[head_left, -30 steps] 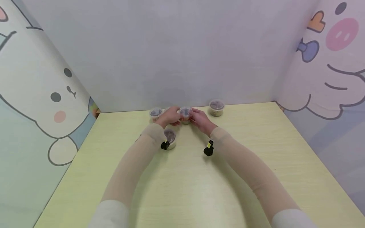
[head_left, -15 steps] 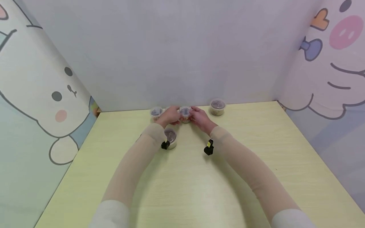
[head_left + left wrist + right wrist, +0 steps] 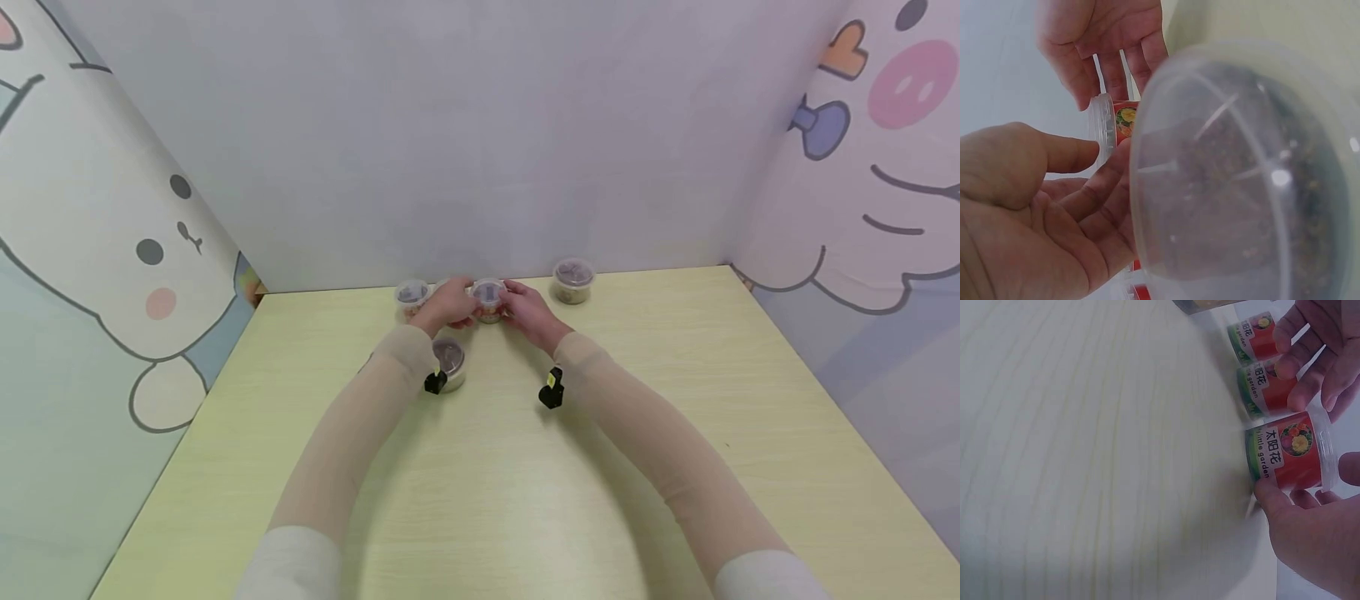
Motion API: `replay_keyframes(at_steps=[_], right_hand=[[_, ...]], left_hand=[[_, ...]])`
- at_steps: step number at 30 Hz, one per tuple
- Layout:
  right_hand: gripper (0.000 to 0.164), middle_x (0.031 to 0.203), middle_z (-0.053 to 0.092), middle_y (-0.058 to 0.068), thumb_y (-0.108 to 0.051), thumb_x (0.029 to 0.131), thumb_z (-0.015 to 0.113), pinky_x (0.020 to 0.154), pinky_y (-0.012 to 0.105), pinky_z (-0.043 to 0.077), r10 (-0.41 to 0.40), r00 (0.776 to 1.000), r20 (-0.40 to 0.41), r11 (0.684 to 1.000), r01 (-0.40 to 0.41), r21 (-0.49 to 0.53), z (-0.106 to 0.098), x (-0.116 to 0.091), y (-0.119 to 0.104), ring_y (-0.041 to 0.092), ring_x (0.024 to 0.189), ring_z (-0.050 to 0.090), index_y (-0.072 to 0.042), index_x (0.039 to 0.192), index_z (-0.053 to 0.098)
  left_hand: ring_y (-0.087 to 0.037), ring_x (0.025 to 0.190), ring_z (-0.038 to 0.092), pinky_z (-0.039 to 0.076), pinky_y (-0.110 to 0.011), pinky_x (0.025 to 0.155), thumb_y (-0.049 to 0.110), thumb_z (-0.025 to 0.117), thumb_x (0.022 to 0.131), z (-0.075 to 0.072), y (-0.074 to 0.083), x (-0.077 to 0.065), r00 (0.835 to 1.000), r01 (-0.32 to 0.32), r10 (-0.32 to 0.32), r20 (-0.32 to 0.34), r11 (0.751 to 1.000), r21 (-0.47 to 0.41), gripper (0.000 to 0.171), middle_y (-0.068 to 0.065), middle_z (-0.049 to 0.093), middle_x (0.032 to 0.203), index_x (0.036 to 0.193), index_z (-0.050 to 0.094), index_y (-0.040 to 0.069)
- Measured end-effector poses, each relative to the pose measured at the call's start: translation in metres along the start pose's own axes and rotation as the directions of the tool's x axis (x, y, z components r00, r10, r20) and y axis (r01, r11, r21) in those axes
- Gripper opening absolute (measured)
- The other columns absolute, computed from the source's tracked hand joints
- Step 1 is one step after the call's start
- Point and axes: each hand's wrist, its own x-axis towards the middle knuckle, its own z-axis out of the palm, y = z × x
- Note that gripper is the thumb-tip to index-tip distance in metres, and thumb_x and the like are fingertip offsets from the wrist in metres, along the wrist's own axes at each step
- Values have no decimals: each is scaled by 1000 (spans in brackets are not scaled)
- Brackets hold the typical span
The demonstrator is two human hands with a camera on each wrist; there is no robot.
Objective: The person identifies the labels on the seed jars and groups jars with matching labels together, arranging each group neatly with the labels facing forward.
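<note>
A small clear cup (image 3: 489,292) with a lid stands at the table's back edge between both hands. Its red and green label (image 3: 1297,444), printed with flowers and "little garden", faces the right wrist camera. My left hand (image 3: 452,303) holds its left side, thumb at the lid and fingertips on the label. From the right, my right hand (image 3: 529,313) grips the same cup, with its thumb by the lid and fingers along the side. Two matching cups stand to the left: an outer cup (image 3: 412,293) and a middle cup (image 3: 1267,387), partly behind my left hand.
A wider lidded tub (image 3: 450,358) with dark contents stands below my left wrist and looms large in the left wrist view. Another such tub (image 3: 573,281) sits at the back right. The pale wooden table (image 3: 480,483) meets a white back wall (image 3: 480,150).
Both hands stay around the cup with barely any movement. The whole head view has shifted slightly.
</note>
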Motion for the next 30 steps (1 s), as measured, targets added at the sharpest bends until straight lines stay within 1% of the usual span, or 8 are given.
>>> replay_keyframes(at_steps=[5,9,12,15,18,22,24,30], right_hand=[[54,161,34,17,-15,109,47,116,46,33,7,1000,-10,1000,-8,-18,-1,-2,-1,28,148,31,-3,158,29],[53,161,34,16,-19,108,49,115,47,36,-9,999,-42,992,4,-128,-7,-3,-7,30,148,31,-4,157,34],[51,158,38,17,-20,108,50,113,48,38,-54,997,-47,975,43,-220,-15,-4,-16,32,146,35,-3,155,39],[47,151,46,22,-17,107,50,110,49,42,-141,990,-27,947,127,-294,-27,-6,-27,38,139,42,1,150,43],[42,138,54,26,-16,107,52,102,48,49,-268,963,-16,872,235,-429,-42,-10,-40,39,126,53,4,143,49],[35,123,63,21,-18,105,54,95,43,51,-423,906,-26,703,310,-640,-60,-17,-58,31,109,59,3,133,58],[34,120,64,18,-19,105,54,94,42,49,-459,888,-34,644,307,-701,-67,-21,-65,28,107,58,2,131,61],[36,128,61,17,-17,103,52,103,47,43,-463,885,-55,620,279,-733,-86,-23,-77,31,119,52,1,134,58]], left_hand=[[-37,96,68,57,-44,80,13,55,103,0,0,-1,1000,0,0,-6,1000,5,63,-18,67,114,159,28,5],[-32,89,68,57,-39,76,16,56,103,0,3,-4,1000,-15,15,-14,1000,6,63,-18,67,115,159,29,5],[-27,79,65,57,-40,75,18,54,104,-1,8,-8,998,-50,50,-27,999,9,58,-20,67,114,156,33,4],[-26,78,63,55,-42,75,20,54,104,-1,15,-10,993,-112,113,-42,993,33,52,-19,67,112,152,41,4],[-31,80,64,53,-42,75,23,53,105,2,24,-9,980,-187,190,-49,981,58,46,-20,67,110,147,48,6],[-35,89,66,53,-44,77,24,54,105,8,36,-5,966,-247,248,-69,969,23,44,-18,68,114,146,49,8],[-32,96,66,54,-43,82,26,55,105,14,41,-2,958,-268,269,-97,963,21,45,-13,66,119,146,49,9],[-27,117,60,52,-39,93,26,56,104,39,50,11,934,-331,326,-149,944,-11,50,-15,58,136,148,43,5]])
